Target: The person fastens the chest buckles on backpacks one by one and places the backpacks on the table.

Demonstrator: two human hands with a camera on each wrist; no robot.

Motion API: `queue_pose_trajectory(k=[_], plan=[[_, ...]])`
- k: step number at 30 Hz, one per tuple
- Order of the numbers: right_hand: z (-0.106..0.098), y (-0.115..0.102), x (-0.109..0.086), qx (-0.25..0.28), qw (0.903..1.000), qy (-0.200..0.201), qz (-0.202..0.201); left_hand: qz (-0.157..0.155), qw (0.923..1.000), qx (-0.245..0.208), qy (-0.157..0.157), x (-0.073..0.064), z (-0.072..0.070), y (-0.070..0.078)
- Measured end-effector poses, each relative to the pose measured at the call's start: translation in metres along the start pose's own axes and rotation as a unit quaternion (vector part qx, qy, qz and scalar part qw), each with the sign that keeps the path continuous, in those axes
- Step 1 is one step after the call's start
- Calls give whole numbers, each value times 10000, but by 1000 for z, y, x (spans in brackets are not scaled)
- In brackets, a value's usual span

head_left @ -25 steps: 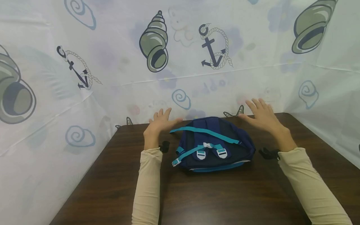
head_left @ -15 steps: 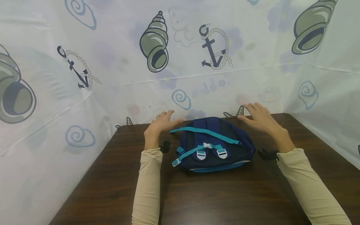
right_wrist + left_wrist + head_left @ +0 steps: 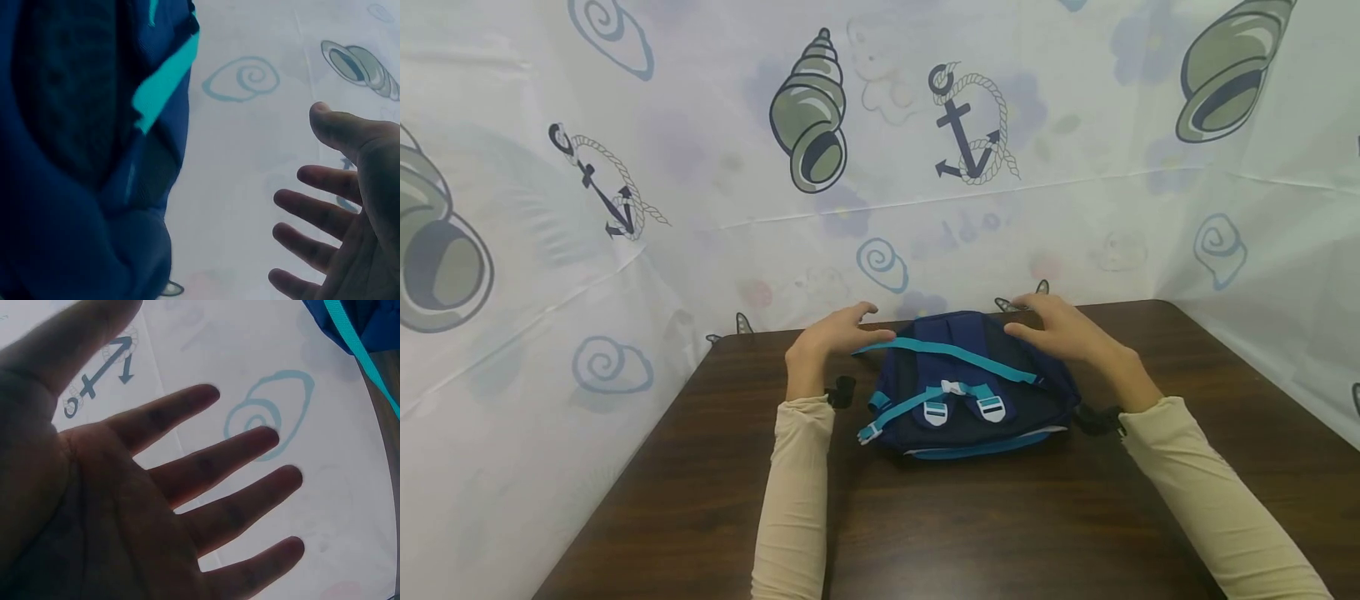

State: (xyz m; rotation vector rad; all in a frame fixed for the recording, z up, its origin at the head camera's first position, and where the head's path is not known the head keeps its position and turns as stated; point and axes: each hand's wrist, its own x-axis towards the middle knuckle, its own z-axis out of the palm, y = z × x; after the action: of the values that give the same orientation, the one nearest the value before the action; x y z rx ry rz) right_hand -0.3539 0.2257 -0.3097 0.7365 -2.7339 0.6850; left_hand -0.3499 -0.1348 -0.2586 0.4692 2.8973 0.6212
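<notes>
A dark blue backpack with teal straps and white buckles lies on the brown table. My left hand hovers at its left side, fingers spread and holding nothing, as the left wrist view also shows with the palm bare. Over the bag's upper right edge my right hand overlaps it in the head view. In the right wrist view the right hand's fingers are loosely extended and apart from the backpack. One teal strap runs loose across the bag; its left end reaches near my left thumb.
A white curtain printed with shells and anchors hangs behind the table and along both sides. The dark wooden table extends in front of the bag. Black wrist cameras are strapped at both cuffs.
My right hand has moved left and down, from beside the backpack to over its upper right edge. The left hand has lowered slightly, its fingers tipping toward the bag. The backpack has not moved.
</notes>
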Motion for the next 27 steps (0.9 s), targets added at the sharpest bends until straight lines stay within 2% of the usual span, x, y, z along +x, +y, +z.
queue_pose_trajectory(k=[5, 9, 14, 18, 20, 23, 27], plan=[[6, -3, 0, -64, 10000, -65, -1, -31, 9996, -3, -294, 0, 1, 5], [13, -4, 1, -130, 9998, -95, -80, 29, 9995, -71, -292, -4, 4, 8], [22, -11, 4, -8, 9994, -233, -261, 306, 9989, -13, -353, -11, 10, 8], [23, -15, 6, 37, 9995, -152, -286, 690, 9970, -58, -344, -12, 14, 9], [23, -16, 6, 24, 9996, -113, -254, 724, 9969, -1, -295, -12, 17, 8], [24, -15, 6, 32, 9998, -104, -195, 599, 9976, 68, -344, -14, 27, 2], [30, -10, 3, 27, 9996, -181, -193, 280, 9971, 266, -659, -20, 40, -6]])
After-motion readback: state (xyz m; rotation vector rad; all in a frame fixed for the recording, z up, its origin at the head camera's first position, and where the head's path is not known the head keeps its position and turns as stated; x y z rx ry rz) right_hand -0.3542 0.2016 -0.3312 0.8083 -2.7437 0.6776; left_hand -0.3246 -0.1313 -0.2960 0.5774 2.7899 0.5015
